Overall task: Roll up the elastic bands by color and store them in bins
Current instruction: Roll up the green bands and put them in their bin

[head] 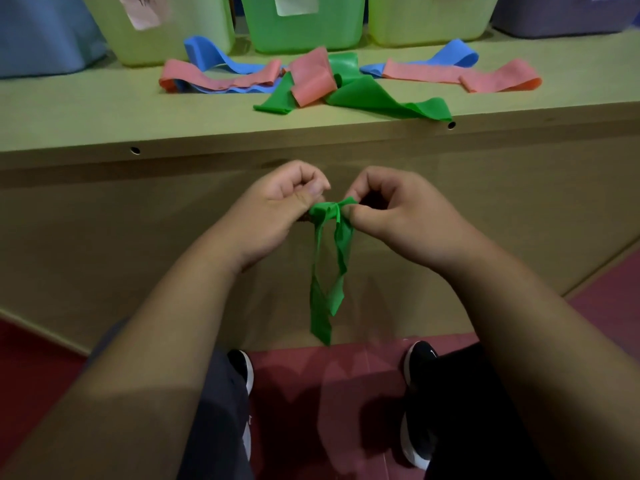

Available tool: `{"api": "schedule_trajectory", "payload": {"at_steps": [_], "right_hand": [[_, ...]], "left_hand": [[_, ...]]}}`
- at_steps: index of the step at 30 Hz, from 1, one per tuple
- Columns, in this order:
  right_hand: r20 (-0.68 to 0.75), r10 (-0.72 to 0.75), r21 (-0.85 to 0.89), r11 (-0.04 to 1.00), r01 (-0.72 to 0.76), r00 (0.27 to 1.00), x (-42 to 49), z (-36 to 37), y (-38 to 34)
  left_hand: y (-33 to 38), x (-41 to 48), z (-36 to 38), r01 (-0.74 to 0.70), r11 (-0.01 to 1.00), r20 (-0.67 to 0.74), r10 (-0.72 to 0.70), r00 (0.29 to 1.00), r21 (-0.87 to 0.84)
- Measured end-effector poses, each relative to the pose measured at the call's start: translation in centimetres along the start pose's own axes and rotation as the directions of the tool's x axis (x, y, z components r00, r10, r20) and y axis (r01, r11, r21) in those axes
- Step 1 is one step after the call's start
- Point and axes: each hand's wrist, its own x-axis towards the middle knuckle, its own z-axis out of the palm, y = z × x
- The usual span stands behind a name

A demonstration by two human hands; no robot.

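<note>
A green elastic band [327, 271] hangs in front of the shelf, its top end bunched between both hands. My left hand [273, 209] pinches that bunched top from the left. My right hand [391, 213] pinches it from the right. On the shelf top lie loose bands: a green one [374, 98], pink ones [311, 76] [485, 76] [221, 77] and blue ones [211, 55] [446, 57]. Behind them stand bins: a green bin [304, 29], a yellow-green bin [162, 32], another yellow-green bin [429, 26], a blue bin [41, 39] and a purple bin [561, 15].
The wooden shelf [104, 119] has a front edge just beyond my hands, with its front panel dropping to a red floor [329, 382]. My two black shoes [419, 362] stand below the hanging band.
</note>
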Motion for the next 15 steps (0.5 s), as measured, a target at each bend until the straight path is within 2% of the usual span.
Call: {"api": "schedule_trajectory", "payload": {"at_steps": [2,4,9,13,15], "right_hand": [[-0.01,0.006,0.032,0.999,-0.006,1.0,-0.05,-0.11,-0.06],[-0.01,0.01,0.044,0.999,-0.01,1.0,-0.1,-0.13,-0.07],[0.009,0.033,0.057,0.998,-0.033,0.999,-0.02,0.12,-0.08],[0.007,0.045,0.041,0.998,-0.045,0.999,-0.04,0.03,-0.12],[-0.019,0.046,0.04,0.998,-0.046,0.999,0.0,0.06,-0.08]], "left_hand": [[-0.27,0.17,-0.11,0.028,0.994,-0.026,-0.031,0.999,-0.103],[-0.37,0.26,-0.01,0.032,0.99,-0.038,-0.038,0.999,-0.137],[-0.24,0.68,0.29,-0.058,0.998,-0.106,0.055,0.993,-0.022],[-0.46,0.63,0.64,-0.032,0.996,-0.095,0.024,0.995,-0.079],[-0.5,0.65,0.81,-0.046,0.998,-0.105,0.041,0.994,-0.042]]}}
